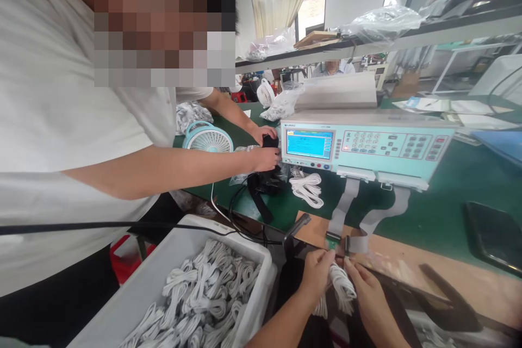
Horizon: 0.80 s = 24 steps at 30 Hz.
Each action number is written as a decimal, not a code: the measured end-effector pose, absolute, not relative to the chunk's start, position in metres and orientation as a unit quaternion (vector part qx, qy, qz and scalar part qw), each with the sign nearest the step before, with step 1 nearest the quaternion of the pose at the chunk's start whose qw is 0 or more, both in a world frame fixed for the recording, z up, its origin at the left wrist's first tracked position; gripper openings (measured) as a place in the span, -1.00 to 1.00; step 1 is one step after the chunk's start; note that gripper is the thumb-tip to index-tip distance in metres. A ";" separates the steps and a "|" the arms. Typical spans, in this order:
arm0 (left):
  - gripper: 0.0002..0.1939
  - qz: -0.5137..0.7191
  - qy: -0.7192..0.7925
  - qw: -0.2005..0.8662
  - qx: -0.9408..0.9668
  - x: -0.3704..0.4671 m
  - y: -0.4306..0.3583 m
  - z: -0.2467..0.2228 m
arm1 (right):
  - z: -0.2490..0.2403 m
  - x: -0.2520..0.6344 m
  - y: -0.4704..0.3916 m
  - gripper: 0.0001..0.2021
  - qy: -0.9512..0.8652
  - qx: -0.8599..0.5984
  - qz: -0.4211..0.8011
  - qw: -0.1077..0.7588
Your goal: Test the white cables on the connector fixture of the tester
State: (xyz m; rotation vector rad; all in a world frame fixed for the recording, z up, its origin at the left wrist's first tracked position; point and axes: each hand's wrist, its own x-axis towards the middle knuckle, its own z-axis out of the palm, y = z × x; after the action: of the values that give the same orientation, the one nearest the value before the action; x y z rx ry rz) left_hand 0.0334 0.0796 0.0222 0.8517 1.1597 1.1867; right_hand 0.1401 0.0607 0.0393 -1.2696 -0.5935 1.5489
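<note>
My left hand point(317, 274) is closed in a pinch at one end of a bundled white cable point(342, 289), right beside a small green circuit board point(331, 244) at the end of a grey ribbon cable point(345, 209). Close on the other side, my right hand point(367, 285) pinches near the bundle's other end, by the black connector point(347, 244) of a second ribbon cable point(385, 212). Loops of the white cable hang down between my hands. The cable's tips are hidden by my fingers, so I cannot tell whether they sit in the connectors.
A tester with a lit screen point(309, 144) stands on the green table point(444, 196). Left of me is a grey bin point(122, 288) of bundled white cables. Another person's arms point(204, 166) reach across beside a fan point(210, 138). A black clamp point(296, 228) grips the wooden board point(391, 250). A phone point(495, 234) lies right.
</note>
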 end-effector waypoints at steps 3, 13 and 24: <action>-0.53 0.511 0.506 0.596 0.357 0.035 0.079 0.023 | 0.039 0.140 0.060 -0.58 -0.247 -0.532 0.635 0.504; -0.58 0.511 0.535 0.568 0.361 0.041 0.079 0.026 | 0.044 0.133 0.059 -0.60 -0.240 -0.542 0.617 0.518; -0.56 0.358 0.540 0.627 0.433 0.048 0.033 0.043 | 0.033 0.217 0.011 -0.72 -0.337 -0.624 0.529 0.466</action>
State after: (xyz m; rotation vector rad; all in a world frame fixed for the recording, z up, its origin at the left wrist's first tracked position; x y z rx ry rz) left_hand 0.0484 0.0334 0.0430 0.9920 1.2381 0.8211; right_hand 0.2173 0.0114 0.0326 -1.5332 -0.8273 1.2980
